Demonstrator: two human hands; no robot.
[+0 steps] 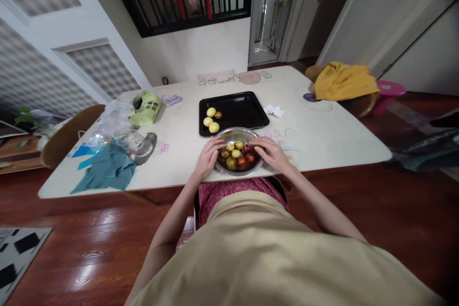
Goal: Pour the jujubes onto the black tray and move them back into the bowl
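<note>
A shiny metal bowl (219, 168) stands at the table's near edge. In it lie several round fruits (235, 153), yellow-green to reddish brown, that look like jujubes. My left hand (208, 158) grips the bowl's left rim, fingers over the edge. On the opposite side my right hand (271, 152) is at the rim, its fingertips close to the dark red fruits. Just behind the bowl, and partly covered by it, is a black rectangular tray (238, 110). Several pale yellow-green fruits (211, 112) and a small brown one (218, 115) lie at its left end.
Crumpled white tissue (274, 111) lies right of the tray. At the table's left are a green bag (146, 107), clear plastic bags (115, 117), a teal cloth (107, 167) and a purple packet (172, 100). A yellow garment (344, 81) hangs over a chair at the right.
</note>
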